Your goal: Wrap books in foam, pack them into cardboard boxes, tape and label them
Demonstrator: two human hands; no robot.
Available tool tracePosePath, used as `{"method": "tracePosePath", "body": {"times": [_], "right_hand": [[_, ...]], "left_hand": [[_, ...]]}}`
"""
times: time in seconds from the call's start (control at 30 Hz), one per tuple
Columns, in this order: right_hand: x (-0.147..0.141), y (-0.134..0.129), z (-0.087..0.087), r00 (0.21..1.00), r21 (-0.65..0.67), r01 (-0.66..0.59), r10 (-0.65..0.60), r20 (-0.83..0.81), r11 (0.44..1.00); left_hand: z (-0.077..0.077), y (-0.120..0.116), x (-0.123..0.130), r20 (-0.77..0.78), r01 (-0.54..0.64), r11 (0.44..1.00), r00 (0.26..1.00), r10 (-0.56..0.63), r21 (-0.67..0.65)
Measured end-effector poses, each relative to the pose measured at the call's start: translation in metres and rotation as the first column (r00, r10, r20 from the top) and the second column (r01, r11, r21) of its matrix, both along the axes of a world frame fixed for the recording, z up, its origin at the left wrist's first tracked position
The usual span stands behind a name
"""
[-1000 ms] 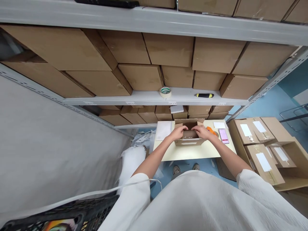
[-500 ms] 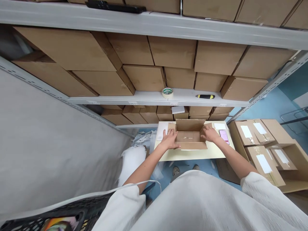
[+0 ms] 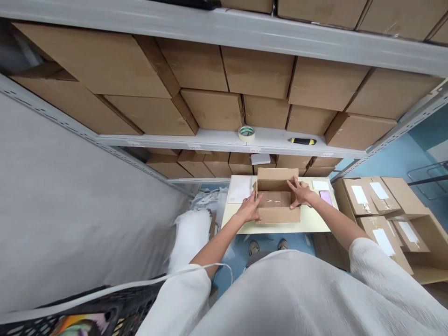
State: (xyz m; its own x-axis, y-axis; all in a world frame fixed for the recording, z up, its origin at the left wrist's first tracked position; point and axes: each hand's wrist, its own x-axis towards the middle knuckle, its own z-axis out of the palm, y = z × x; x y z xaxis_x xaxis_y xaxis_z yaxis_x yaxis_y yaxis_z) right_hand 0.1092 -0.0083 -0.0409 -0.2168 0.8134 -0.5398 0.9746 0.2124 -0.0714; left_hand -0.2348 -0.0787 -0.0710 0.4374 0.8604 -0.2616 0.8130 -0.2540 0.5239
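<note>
Evidently braced from both sides, the open cardboard box (image 3: pixel 278 215) sits on the tabletop (image 3: pixel 310 223), the left hand (image 3: pixel 249 208) flat against its near corner, the right hand (image 3: pixel 301 193) spread wide against its right side, keeping it square.

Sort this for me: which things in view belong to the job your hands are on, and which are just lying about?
Part of the job:
left hand and right hand, both at the open cardboard box

Just lying about:
roll of tape and utility knife on the metal shelf
phone and paper sheet on the table
</note>
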Motion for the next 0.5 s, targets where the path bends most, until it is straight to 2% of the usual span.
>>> {"method": "tracePosePath", "body": {"times": [0.17,0.3,0.4,0.5], "right_hand": [[-0.003,0.003,-0.012,0.999,0.005,-0.017,0.016,0.044,1.0],[-0.001,0.005,-0.016,0.998,0.014,-0.026,0.025,0.052,1.0],[-0.001,0.006,-0.013,0.992,-0.041,-0.034,0.039,0.116,0.999],[-0.002,0.004,-0.007,0.98,-0.077,-0.06,0.073,0.183,0.995]], "left_hand": [[-0.009,-0.003,0.003,0.042,-0.039,0.998,0.998,0.037,0.043],[-0.022,-0.004,-0.005,0.244,-0.088,0.996,0.967,0.079,0.028],[-0.033,-0.001,-0.017,0.465,-0.182,0.983,0.867,0.177,-0.034],[-0.046,0.011,-0.032,0.583,-0.328,0.933,0.733,0.351,-0.149]]}}
